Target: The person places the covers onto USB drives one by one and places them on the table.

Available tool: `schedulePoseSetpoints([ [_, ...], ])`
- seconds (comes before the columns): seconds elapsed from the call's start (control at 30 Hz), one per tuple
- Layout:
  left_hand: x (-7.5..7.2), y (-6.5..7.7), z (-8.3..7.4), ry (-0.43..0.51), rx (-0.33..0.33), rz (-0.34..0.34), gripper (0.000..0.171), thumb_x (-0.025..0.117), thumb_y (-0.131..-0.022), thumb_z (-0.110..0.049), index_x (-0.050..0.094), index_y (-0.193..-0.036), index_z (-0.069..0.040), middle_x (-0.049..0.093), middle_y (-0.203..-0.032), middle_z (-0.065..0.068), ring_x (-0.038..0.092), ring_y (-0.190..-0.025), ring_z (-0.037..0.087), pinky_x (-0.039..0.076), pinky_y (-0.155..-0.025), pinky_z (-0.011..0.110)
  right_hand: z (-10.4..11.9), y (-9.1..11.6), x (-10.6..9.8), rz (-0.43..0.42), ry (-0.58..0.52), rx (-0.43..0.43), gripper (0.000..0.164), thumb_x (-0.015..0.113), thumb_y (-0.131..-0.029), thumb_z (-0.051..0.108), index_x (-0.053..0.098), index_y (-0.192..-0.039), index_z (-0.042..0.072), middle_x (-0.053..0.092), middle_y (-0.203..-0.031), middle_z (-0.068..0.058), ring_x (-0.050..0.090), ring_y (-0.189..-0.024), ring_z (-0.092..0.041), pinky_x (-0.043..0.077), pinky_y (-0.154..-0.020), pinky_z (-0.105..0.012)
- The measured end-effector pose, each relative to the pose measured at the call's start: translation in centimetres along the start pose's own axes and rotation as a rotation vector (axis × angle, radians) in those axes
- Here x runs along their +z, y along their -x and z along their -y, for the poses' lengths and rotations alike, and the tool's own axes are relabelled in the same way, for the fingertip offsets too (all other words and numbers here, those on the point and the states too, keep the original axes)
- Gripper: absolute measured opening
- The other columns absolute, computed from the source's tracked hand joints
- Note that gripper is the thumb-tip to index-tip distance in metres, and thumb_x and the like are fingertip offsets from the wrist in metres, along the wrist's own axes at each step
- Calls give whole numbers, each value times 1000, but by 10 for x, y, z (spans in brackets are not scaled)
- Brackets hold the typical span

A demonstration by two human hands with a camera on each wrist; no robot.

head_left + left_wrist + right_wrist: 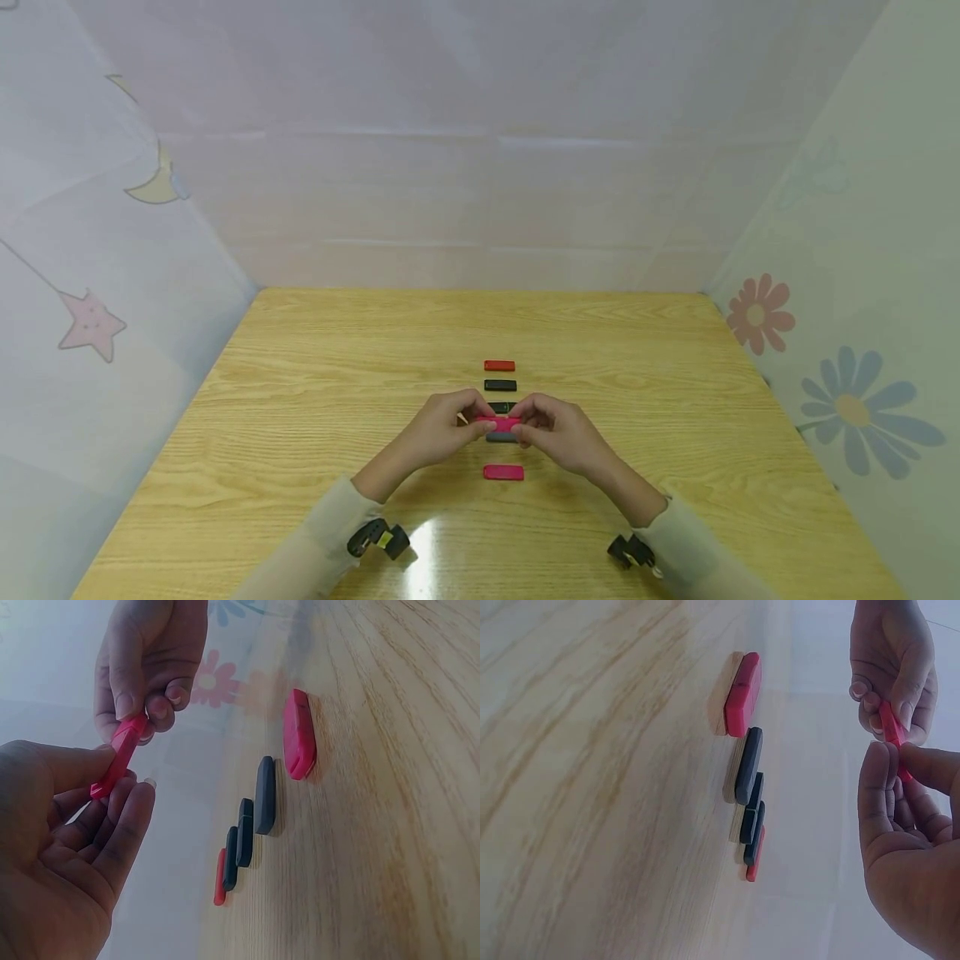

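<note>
Both hands hold one pink stick (120, 754), shaped like a capped USB flash drive, raised above the table. A seam crosses it near the right hand's end in the left wrist view. My left hand (442, 429) pinches one end between thumb and fingers; my right hand (562, 433) pinches the other. Fingertips hide parts of the stick. Below lies a column of similar sticks: a pink one (503, 472) nearest me, then a grey one (748, 766), a dark one with a seam (244, 832), a black one (500, 385) and a red one (499, 365) farthest away.
The sticks lie crosswise on a light wooden table (300, 375). Pale patterned sheets (487, 192) stand behind the table and along both sides. A small black camera device (378, 537) sits on the left sleeve, another (632, 550) on the right.
</note>
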State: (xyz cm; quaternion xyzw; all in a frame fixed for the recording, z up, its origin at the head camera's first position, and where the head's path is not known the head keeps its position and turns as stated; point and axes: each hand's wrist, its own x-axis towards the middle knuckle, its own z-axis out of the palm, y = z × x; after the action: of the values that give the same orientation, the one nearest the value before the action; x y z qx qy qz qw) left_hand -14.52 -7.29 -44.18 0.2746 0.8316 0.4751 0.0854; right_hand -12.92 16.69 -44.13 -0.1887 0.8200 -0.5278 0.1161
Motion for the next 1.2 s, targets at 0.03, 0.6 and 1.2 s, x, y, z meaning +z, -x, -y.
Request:
schedulePoseSetpoints([
  [0.03,0,0,0,3,1,1,7,69,-98,-20,70,-103,-16,68,-89,-9,64,-83,8,56,-73,26,0,0,0,-1,-4,1,14,67,-99,15,68,-113,11,69,-89,-3,70,-83,-27,58,-75,-50],
  [0.6,3,0,1,-3,7,-5,6,70,-98,-21,71,-102,-17,68,-89,-10,63,-85,8,55,-73,27,-2,2,3,-8,3,-16,15,67,-99,13,67,-112,8,69,-89,-4,70,-83,-32,59,-75,-48],
  [1.2,1,0,-4,-19,4,-5,5,69,-97,-15,71,-102,-15,68,-87,-9,63,-80,9,55,-69,26,5,1,6,-29,0,-2,14,68,-98,15,68,-110,6,69,-85,-5,69,-81,-35,59,-74,-45],
])
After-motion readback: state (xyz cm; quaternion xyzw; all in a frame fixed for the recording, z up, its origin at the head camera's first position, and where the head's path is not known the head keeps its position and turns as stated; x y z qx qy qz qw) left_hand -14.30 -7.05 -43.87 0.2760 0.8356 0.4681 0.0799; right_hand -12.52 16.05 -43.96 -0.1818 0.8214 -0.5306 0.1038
